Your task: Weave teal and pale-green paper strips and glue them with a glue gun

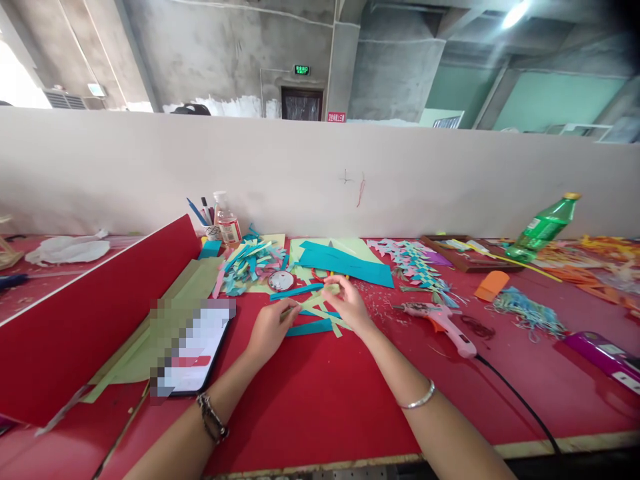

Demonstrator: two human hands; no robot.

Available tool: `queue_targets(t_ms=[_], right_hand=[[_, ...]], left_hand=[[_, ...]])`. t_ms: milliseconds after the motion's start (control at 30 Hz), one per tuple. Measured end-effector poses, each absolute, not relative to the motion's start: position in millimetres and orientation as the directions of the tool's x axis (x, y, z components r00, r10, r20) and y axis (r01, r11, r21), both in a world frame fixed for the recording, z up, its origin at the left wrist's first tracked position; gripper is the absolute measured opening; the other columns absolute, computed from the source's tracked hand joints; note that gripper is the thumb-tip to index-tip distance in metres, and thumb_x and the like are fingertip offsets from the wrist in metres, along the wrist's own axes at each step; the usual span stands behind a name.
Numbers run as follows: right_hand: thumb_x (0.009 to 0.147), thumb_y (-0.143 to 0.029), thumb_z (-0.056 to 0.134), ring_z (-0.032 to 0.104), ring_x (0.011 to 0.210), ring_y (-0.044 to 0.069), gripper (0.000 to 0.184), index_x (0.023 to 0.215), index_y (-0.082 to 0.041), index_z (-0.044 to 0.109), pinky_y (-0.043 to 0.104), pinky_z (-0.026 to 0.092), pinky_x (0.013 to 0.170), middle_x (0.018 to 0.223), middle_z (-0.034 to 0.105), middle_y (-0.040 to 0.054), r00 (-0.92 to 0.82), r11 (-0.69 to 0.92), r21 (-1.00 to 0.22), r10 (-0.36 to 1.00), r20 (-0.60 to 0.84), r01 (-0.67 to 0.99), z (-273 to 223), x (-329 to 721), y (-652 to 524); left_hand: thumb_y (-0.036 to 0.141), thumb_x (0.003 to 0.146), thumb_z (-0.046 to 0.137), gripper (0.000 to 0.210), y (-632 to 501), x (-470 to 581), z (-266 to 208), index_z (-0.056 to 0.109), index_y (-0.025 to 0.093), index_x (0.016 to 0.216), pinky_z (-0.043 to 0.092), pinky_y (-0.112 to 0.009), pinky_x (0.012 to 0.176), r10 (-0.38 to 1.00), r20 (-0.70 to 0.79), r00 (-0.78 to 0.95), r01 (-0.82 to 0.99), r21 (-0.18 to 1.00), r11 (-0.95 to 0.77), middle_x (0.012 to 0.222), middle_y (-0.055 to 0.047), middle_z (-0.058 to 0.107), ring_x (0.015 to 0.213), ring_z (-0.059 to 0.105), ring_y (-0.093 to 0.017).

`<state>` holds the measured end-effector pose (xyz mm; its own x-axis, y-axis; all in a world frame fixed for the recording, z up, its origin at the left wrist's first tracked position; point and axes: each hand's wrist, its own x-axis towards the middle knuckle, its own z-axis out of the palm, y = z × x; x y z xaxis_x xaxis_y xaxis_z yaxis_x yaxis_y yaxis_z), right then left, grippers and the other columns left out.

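Note:
A pale yellow-green strip [314,299], seemingly paper or thin fabric, stretches between my two hands above the red table. My left hand [271,325] pinches its left end with closed fingers. At the other end, the fingertips of my right hand [347,305] are closed on the same strip. Just below and behind it lie blue strips [311,327] and more pale green strips [337,326], some crossing each other. Larger blue sheets [345,262] rest beyond my right hand, with what look like scissors handles partly hidden near my fingers.
A phone [200,350] lies left of my left arm beside an upright red board [110,313]. Cut strips [255,263] are heaped behind my left hand. To the right are a pink glue gun [443,325] with a cord, woven fish-like pieces [417,267] and a green bottle [545,227].

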<state>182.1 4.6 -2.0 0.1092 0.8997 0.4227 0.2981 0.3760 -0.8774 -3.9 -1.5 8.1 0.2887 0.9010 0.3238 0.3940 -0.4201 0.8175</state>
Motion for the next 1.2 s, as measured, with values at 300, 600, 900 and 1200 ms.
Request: queue_targets(t_ms=[300, 600, 900, 1200], right_hand=[[0.083, -0.034, 0.045, 0.052, 0.095, 0.016, 0.017, 0.089, -0.026, 0.059, 0.043, 0.007, 0.098, 0.096, 0.061, 0.0005, -0.390, 0.573, -0.369, 0.796, 0.462, 0.732, 9, 167, -13], [0.086, -0.038, 0.040, 0.056, 0.068, 0.013, 0.028, 0.073, -0.021, 0.058, 0.035, 0.021, 0.081, 0.071, 0.065, -0.0020, -0.257, 0.447, -0.514, 0.880, 0.401, 0.732, 6, 173, -6], [0.085, -0.036, 0.042, 0.055, 0.067, 0.012, 0.024, 0.075, -0.023, 0.059, 0.036, 0.018, 0.083, 0.070, 0.065, -0.0045, -0.278, 0.467, -0.562, 0.877, 0.391, 0.683, 6, 170, -9], [0.080, -0.044, 0.048, 0.046, 0.059, 0.011, 0.032, 0.060, -0.019, 0.055, 0.032, 0.023, 0.077, 0.057, 0.059, -0.0044, -0.231, 0.444, -0.566, 0.883, 0.409, 0.695, -1, 168, -7]], left_hand=[[0.031, 0.077, 0.050, 0.017, 2, -4, 4, 0.064, 0.022, 0.082, 0.039, -0.022, 0.063, 0.815, 0.385, 0.434, 0.377, 0.744, -0.552, 0.079, -0.002, 0.066, 0.070, 0.058, -0.018], [0.037, 0.075, 0.052, 0.023, 3, -6, 8, 0.063, 0.018, 0.071, 0.037, -0.020, 0.045, 0.915, 0.313, 0.255, 0.381, 0.837, -0.393, 0.053, 0.001, 0.058, 0.045, 0.050, -0.012], [0.039, 0.076, 0.051, 0.027, 5, -4, 4, 0.064, 0.016, 0.081, 0.042, -0.020, 0.049, 0.884, 0.253, 0.392, 0.260, 0.891, -0.371, 0.064, -0.001, 0.064, 0.049, 0.052, -0.011], [0.039, 0.066, 0.060, 0.024, 6, -2, 1, 0.062, 0.015, 0.068, 0.041, -0.020, 0.046, 0.934, 0.154, 0.323, 0.109, 0.974, -0.198, 0.057, -0.001, 0.063, 0.046, 0.053, -0.010]])
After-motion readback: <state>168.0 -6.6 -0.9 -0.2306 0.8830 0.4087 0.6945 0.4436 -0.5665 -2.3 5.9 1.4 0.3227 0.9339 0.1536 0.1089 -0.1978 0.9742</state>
